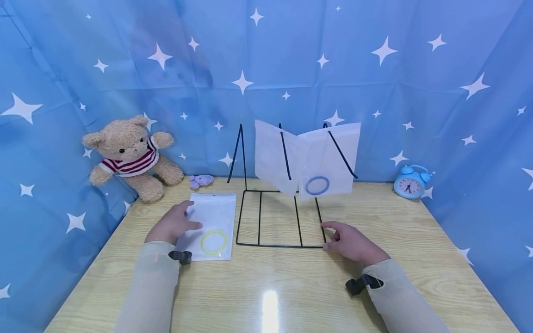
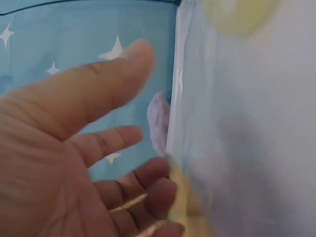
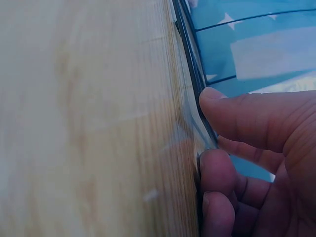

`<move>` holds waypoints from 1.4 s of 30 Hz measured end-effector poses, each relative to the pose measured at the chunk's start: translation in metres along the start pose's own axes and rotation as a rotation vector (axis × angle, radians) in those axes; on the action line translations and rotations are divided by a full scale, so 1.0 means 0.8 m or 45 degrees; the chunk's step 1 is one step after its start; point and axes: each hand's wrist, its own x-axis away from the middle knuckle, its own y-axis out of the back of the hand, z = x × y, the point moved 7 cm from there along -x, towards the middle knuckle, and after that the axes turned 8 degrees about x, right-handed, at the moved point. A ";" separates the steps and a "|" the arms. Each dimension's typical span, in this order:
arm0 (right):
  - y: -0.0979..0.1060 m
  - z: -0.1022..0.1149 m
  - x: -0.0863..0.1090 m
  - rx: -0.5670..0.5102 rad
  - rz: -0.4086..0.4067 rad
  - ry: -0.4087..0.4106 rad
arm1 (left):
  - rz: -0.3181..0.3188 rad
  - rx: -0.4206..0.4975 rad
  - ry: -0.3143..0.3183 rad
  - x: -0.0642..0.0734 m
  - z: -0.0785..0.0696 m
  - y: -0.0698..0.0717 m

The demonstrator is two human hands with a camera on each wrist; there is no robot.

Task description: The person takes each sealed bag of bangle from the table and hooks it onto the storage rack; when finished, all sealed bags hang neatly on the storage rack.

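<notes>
My left hand (image 1: pixel 172 225) hovers at the left part of a flat whitish plastic bag (image 1: pixel 212 210) on the table, thumb and fingers spread apart. Inside or on this bag shows a yellow ring (image 1: pixel 213 243). In the left wrist view, a gap separates the fingertips from the bag (image 2: pixel 266 138). My right hand (image 1: pixel 354 243) holds the front right corner of a black wire rack (image 1: pixel 279 246), its thumb against the wire in the right wrist view. Between the rack's upright prongs stand two more whitish bags, a left one (image 1: pixel 268 148) and a right one (image 1: pixel 322 152) showing a blue ring (image 1: pixel 317 185).
Against the starry blue curtain (image 1: pixel 283 41) at the back left sits a teddy bear (image 1: pixel 133 157). A small purple toy (image 1: pixel 201 181) lies behind the flat bag. At the back right stands a blue alarm clock (image 1: pixel 410 185). The wooden table (image 1: pixel 225 300) extends toward me.
</notes>
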 end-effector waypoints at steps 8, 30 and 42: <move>0.001 0.001 0.001 0.005 0.007 0.015 | 0.003 -0.195 0.115 0.011 0.005 0.005; -0.001 0.000 0.000 -0.004 0.008 0.003 | 0.025 -0.260 0.002 0.010 -0.007 -0.009; 0.000 0.000 -0.001 0.017 0.006 0.008 | -0.021 0.022 -0.199 0.002 -0.016 0.007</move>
